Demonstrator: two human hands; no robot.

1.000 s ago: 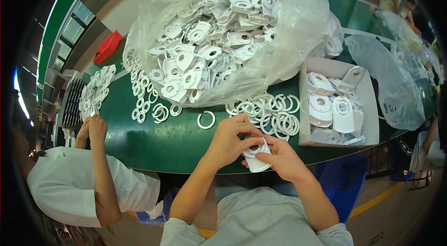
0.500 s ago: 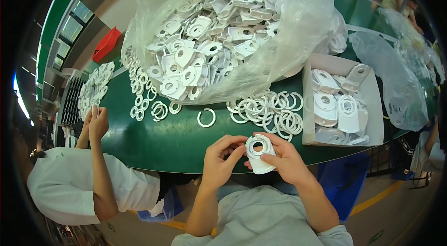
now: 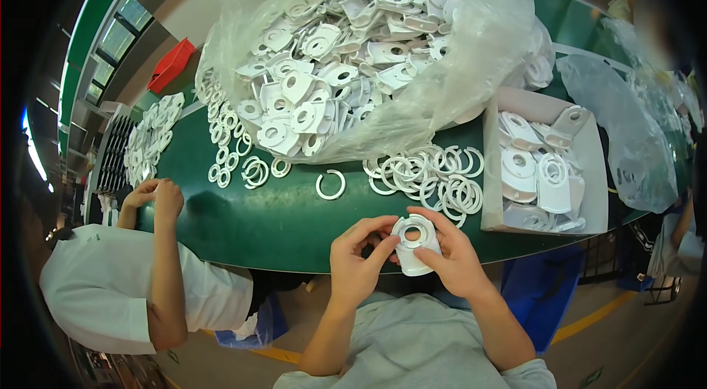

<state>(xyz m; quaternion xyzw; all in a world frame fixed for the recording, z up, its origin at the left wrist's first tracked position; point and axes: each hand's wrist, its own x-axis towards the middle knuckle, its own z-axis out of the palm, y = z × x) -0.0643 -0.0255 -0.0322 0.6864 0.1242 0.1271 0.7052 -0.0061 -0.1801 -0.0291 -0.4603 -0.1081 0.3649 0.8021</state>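
Forearms (image 3: 330,341) angle upward, the left grip (image 3: 355,260) half-curled, the right grip (image 3: 458,262) clasping with thumb (image 3: 430,258) uppermost.

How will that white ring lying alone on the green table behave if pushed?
The ring would probably slide, not roll, since it lies flat on the glossy table. Its thin band suggests little weight, and its gap may let it flex.

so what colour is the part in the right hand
White; the held part shows best in the head view.

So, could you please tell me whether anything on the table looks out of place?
One ring lies alone on the table, left of the ring pile by the box, so it looks stray. Its gap matches others in the pile; I see no clear damage.
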